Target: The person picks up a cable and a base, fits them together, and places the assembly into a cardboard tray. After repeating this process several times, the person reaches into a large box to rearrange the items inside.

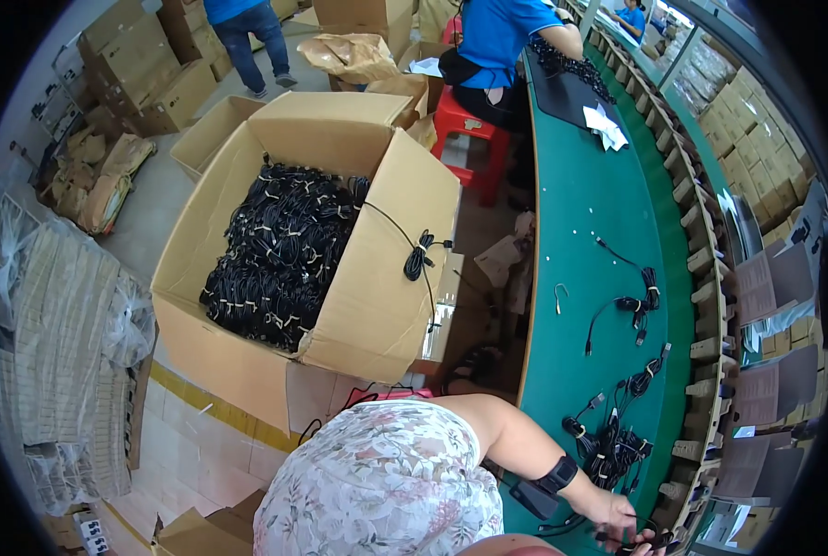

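Observation:
At the lower edge, my left hand (608, 510) is closed with its fingertips on a thin black cable (640, 521). My right hand (650, 547) shows only in part at the bottom rim, its fingers closed on the same dark cable. A black band with a dark box-shaped device (536, 499) is strapped near my left wrist. Just beyond my left hand lies a pile of black cable bundles (608, 449) tied with light twist ties. Farther up the green table (585, 259) rest more coiled cables (638, 303) with plugs on their ends.
A large open carton (377, 278) full of black cable bundles (279, 246) stands left of the table, one bundle (420, 257) on its flap. Along the table's right side runs a rail with holders (706, 347). A person in blue (497, 46) sits on a red stool (469, 125).

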Demonstrator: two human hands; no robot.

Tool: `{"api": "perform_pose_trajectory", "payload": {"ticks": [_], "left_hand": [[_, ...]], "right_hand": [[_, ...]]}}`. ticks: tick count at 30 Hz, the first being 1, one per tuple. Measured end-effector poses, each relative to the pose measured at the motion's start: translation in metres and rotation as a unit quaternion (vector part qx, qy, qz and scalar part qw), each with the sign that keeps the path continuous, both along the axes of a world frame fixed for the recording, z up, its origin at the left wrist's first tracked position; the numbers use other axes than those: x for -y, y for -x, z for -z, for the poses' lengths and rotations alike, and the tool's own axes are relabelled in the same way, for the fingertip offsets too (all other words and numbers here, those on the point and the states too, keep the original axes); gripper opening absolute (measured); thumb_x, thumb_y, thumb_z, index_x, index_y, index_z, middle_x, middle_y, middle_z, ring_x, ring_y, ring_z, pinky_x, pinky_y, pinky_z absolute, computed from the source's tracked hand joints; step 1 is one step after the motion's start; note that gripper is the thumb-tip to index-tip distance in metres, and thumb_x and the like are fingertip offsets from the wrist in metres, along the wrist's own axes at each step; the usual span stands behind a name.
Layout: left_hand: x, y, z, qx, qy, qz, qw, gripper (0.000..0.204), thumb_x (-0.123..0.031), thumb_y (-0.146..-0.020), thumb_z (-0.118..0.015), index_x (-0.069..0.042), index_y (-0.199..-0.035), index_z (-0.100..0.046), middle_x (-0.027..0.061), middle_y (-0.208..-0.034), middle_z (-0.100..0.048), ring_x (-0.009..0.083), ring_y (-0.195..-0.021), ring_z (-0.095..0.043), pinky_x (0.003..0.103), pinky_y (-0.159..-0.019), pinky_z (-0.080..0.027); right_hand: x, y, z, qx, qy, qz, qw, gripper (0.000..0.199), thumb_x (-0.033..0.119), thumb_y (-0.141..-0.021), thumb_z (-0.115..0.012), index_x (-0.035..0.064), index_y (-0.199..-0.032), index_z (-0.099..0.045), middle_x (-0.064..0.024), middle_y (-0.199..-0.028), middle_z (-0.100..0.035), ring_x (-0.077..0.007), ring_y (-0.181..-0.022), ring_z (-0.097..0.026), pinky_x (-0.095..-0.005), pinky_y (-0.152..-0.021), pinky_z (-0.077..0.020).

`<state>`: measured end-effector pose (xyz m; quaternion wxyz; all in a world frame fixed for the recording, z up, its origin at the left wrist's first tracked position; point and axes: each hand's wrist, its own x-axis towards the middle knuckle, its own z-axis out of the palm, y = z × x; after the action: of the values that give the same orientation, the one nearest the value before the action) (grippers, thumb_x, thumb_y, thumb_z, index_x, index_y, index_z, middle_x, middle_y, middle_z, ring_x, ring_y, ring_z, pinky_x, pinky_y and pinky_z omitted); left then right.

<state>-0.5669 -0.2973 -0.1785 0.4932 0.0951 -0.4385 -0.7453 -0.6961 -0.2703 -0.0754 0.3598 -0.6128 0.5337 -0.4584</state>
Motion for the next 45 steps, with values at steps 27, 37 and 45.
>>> {"api": "perform_pose_trajectory", "payload": {"ticks": [27,37,45], "left_hand": [[-0.021,-0.021,0.003,0.235,-0.046,0.18,0.954,0.025,-0.035,-0.09,-0.055,-0.01,-0.091,-0.053,-0.0033,-0.068,-0.053,0.0033,-0.054,-0.047,0.017,-0.045,-0.038],[-0.014,-0.014,0.028,0.284,0.052,-0.069,0.955,0.024,-0.015,-0.089,-0.055,-0.004,-0.107,-0.045,0.0022,-0.072,-0.051,0.008,-0.057,-0.049,0.023,-0.052,-0.041],[-0.013,-0.025,0.021,0.309,0.046,-0.057,0.948,0.026,-0.012,-0.09,-0.052,-0.003,-0.112,-0.041,0.0026,-0.08,-0.049,0.0074,-0.06,-0.049,0.021,-0.052,-0.041]], "right_hand": [[-0.043,0.019,0.014,-0.225,-0.14,-0.139,0.954,0.025,0.004,-0.084,-0.053,-0.0004,-0.108,-0.049,-0.0163,-0.093,-0.058,-0.029,-0.084,-0.057,-0.0342,-0.075,-0.0459],[0.076,0.186,-0.023,-0.484,0.103,0.282,0.822,0.026,0.016,-0.086,-0.055,-0.0002,-0.106,-0.054,-0.0223,-0.09,-0.062,-0.0406,-0.087,-0.057,-0.0411,-0.073,-0.0455],[0.152,0.232,-0.01,-0.564,-0.014,0.344,0.751,0.028,0.023,-0.084,-0.056,-0.0013,-0.098,-0.057,-0.0234,-0.095,-0.062,-0.0397,-0.092,-0.058,-0.045,-0.079,-0.0462]]}}
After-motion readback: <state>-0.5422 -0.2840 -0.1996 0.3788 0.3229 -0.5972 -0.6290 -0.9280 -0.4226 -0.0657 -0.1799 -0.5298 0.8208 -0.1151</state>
